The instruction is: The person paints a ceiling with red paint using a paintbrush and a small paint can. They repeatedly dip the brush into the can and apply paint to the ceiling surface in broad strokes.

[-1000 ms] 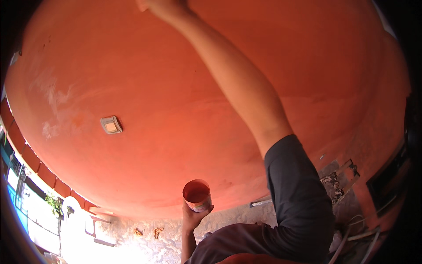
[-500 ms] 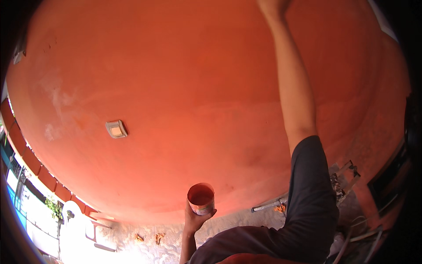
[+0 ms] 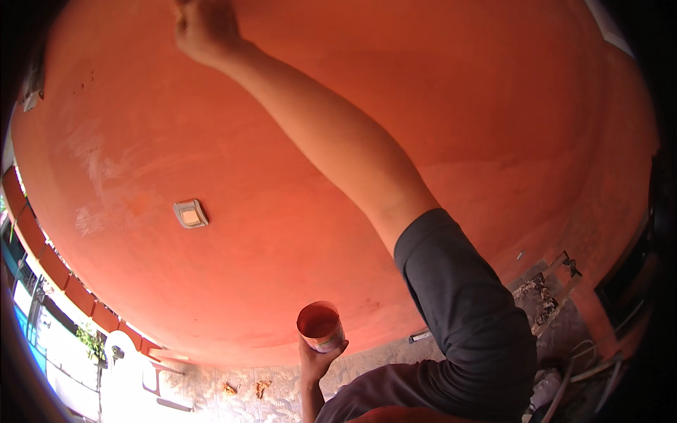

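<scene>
My left hand point(image 3: 319, 362) is wrapped round the lower part of a small round paint pot point(image 3: 331, 343). Its inside is coated orange-red, and it stands roughly upright with its mouth toward me. My right arm reaches up and across the orange-red wall point(image 3: 296, 204). At the upper edge of the picture, my right hand point(image 3: 209, 32) is close to the wall with its fingers curled closed. The edge cuts off the fingertips, so whatever they grip cannot be made out.
A pale switch plate point(image 3: 190, 213) sits on the wall to the left. Whitish smears point(image 3: 92, 169) mark the wall farther left. Dry leaves point(image 3: 262, 389) lie on the patterned floor point(image 3: 282, 405). A paint-spattered frame point(image 3: 550, 292) stands at the lower right.
My right hand has swept left along the top of the wall, its arm now slanting across the view. The left hand still holds the paint pot in nearly the same place.
</scene>
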A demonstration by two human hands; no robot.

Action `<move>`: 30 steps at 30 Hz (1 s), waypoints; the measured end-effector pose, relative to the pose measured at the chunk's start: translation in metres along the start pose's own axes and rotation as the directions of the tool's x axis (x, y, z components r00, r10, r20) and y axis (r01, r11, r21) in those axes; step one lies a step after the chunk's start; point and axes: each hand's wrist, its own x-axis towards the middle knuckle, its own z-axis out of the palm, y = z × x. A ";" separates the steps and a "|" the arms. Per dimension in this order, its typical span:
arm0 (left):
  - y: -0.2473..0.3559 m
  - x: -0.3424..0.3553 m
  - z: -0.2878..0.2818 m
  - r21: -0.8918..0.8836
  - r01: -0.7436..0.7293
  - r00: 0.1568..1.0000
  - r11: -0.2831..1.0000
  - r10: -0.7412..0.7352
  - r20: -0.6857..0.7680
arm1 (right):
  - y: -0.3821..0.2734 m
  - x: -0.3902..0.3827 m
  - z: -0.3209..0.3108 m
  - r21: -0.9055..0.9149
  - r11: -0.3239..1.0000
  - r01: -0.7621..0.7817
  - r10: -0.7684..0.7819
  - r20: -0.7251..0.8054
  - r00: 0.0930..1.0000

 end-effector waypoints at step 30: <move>-0.008 0.013 0.015 0.027 0.014 0.996 1.000 -0.016 0.087 | 0.036 -0.038 -0.107 -0.110 0.967 0.228 -0.211 0.152 0.966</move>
